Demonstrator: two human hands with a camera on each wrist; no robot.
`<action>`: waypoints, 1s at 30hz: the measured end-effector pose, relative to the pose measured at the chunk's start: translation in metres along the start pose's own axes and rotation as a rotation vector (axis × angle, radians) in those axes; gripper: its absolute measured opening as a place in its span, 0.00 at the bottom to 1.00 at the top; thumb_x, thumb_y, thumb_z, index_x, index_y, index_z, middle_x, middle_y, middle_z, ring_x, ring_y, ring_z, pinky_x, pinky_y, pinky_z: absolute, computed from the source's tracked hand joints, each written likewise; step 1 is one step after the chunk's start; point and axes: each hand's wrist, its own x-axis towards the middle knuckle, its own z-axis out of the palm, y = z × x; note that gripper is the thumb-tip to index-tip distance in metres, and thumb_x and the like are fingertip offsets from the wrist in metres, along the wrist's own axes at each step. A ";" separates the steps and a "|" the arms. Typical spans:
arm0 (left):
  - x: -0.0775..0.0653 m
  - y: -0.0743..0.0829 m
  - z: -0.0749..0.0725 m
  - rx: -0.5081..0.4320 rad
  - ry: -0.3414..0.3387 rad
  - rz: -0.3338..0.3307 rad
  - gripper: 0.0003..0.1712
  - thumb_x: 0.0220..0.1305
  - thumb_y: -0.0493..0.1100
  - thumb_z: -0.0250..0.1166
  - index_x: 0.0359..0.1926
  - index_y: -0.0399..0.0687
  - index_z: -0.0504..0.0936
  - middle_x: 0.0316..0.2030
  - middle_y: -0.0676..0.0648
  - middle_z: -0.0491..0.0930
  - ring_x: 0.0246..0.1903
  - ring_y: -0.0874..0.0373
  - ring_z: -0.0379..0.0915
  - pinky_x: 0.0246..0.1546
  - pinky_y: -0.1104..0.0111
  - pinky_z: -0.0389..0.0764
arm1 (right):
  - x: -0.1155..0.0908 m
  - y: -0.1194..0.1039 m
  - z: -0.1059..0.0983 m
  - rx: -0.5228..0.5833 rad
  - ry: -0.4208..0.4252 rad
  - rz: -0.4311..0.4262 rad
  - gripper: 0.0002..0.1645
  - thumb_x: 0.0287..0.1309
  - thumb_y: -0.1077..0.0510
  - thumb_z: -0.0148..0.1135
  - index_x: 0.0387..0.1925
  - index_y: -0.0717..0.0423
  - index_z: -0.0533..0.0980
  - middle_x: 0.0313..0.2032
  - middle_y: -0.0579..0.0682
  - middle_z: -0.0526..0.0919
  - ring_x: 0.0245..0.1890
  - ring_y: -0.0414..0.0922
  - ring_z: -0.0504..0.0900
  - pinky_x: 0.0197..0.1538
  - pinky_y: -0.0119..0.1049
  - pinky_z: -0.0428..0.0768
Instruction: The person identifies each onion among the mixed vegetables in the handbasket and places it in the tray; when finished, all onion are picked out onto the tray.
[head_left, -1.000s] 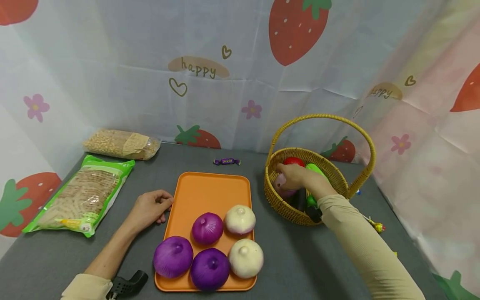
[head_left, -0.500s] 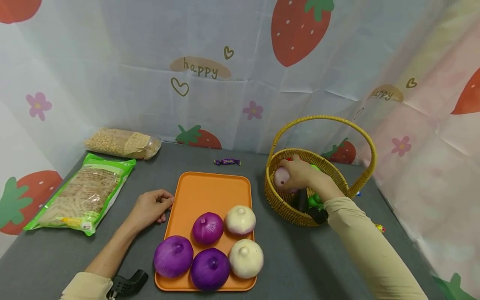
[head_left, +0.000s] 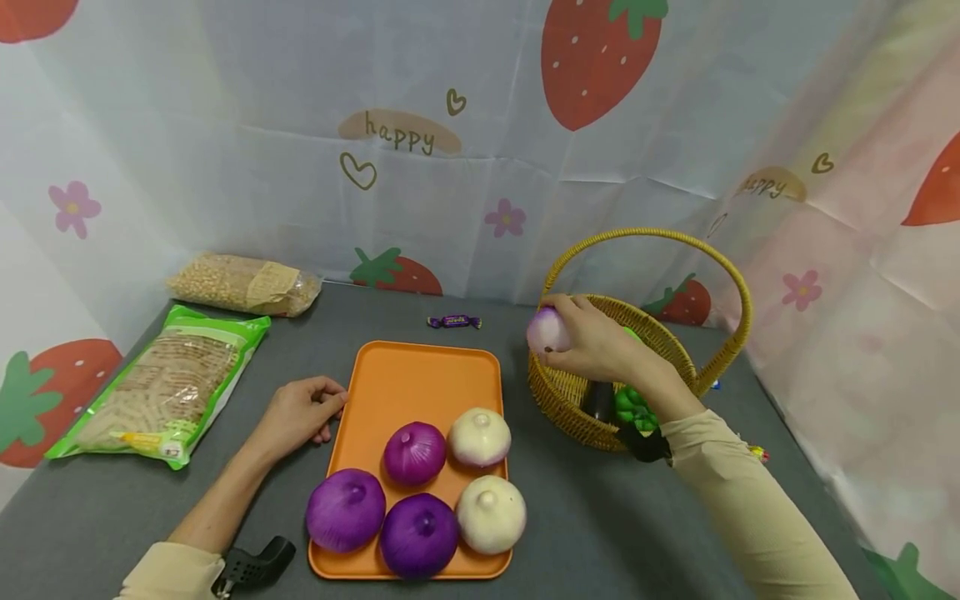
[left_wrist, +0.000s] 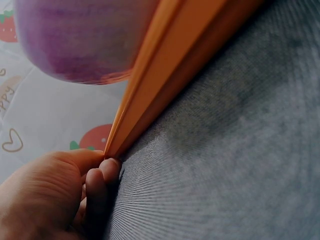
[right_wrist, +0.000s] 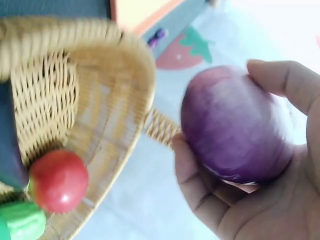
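Observation:
In the head view my right hand (head_left: 596, 342) grips a pale purple onion (head_left: 549, 331) above the left rim of the wicker basket (head_left: 558, 408). The right wrist view has the same onion (right_wrist: 235, 125) between thumb and curled fingers, apart from the basket. My left hand (head_left: 300, 417) is at the left edge of the orange tray (head_left: 420, 375); the left wrist view shows thumb and fingers pinching its rim (left_wrist: 130, 107). On the tray sit three purple onions (head_left: 415, 454) and two white onions (head_left: 492, 515).
Inside the basket are an eggplant (head_left: 600, 402), a green pepper (head_left: 633, 408) and a tomato (right_wrist: 59, 180). The basket's tall handle (head_left: 645, 232) arches overhead. A wrapped candy (head_left: 454, 322) lies behind the tray. Two bags, noodles (head_left: 168, 387) and beans (head_left: 243, 285), lie at left.
My right hand has lifted the pale purple onion up out of the basket and to the left over its rim. The left hand stays at the tray's edge.

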 end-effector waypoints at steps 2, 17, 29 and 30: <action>0.000 0.000 0.000 -0.002 0.000 -0.001 0.14 0.71 0.47 0.60 0.43 0.40 0.82 0.27 0.45 0.82 0.15 0.59 0.75 0.18 0.67 0.79 | -0.001 -0.008 0.004 0.018 0.003 -0.023 0.44 0.54 0.47 0.68 0.69 0.52 0.61 0.60 0.62 0.71 0.50 0.56 0.79 0.52 0.52 0.82; -0.001 0.000 0.000 -0.018 -0.004 -0.003 0.14 0.70 0.47 0.60 0.43 0.40 0.82 0.26 0.45 0.82 0.15 0.59 0.75 0.18 0.67 0.80 | 0.016 -0.054 0.050 0.036 -0.084 -0.122 0.31 0.66 0.48 0.45 0.69 0.47 0.62 0.59 0.56 0.71 0.47 0.49 0.78 0.54 0.45 0.81; 0.000 0.001 0.000 -0.006 0.003 -0.008 0.14 0.71 0.47 0.59 0.44 0.40 0.82 0.27 0.45 0.83 0.15 0.59 0.75 0.18 0.67 0.80 | 0.028 -0.074 0.078 -0.009 -0.111 -0.261 0.32 0.56 0.54 0.65 0.63 0.50 0.68 0.54 0.58 0.73 0.44 0.50 0.80 0.49 0.42 0.83; 0.000 0.001 0.000 -0.005 0.005 -0.008 0.14 0.71 0.47 0.60 0.44 0.40 0.82 0.27 0.45 0.83 0.15 0.59 0.75 0.18 0.67 0.80 | 0.028 -0.074 0.081 -0.028 -0.107 -0.283 0.32 0.56 0.54 0.66 0.62 0.51 0.69 0.54 0.57 0.74 0.45 0.50 0.80 0.49 0.42 0.83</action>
